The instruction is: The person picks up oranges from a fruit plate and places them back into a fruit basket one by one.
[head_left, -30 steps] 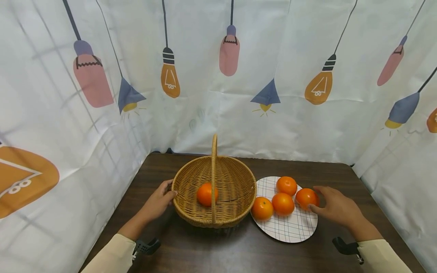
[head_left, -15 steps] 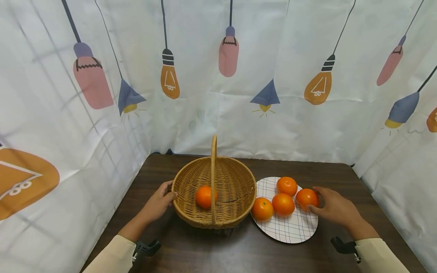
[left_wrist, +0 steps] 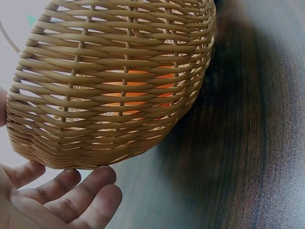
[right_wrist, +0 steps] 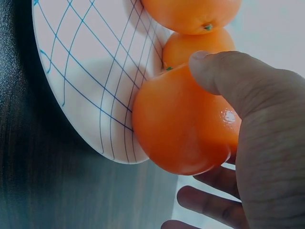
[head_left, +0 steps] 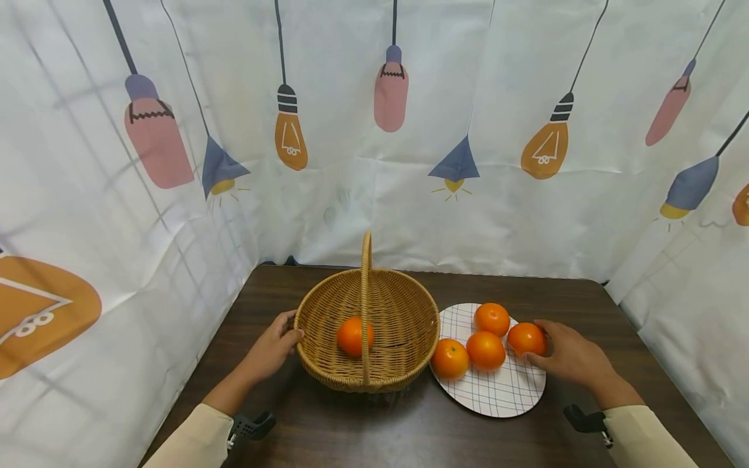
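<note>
A wicker basket point(head_left: 404, 318) with a tall handle stands mid-table, one orange point(head_left: 350, 336) lying inside it. My left hand point(head_left: 269, 351) holds its left rim, thumb over the edge and fingers against the outside weave point(left_wrist: 109, 95). To the right, a white plate point(head_left: 497, 393) with a grid pattern carries several oranges. My right hand point(head_left: 579, 357) is around the rightmost orange point(head_left: 525, 339). In the right wrist view the thumb lies on that orange point(right_wrist: 181, 124), with fingers behind it, partly hidden; the lower fingers are apart from it.
Other oranges on the plate are a front-left one point(head_left: 449, 359), a middle one point(head_left: 486, 351) and a back one point(head_left: 492, 318). The plate sits close against the basket's right side. A dark wooden table point(head_left: 374, 435) lies below, with a lamp-print curtain point(head_left: 363, 208) behind.
My right hand has shifted very slightly left, closer around the rightmost orange. The orange inside the basket has rocked a little. My left hand stays at the basket rim.
</note>
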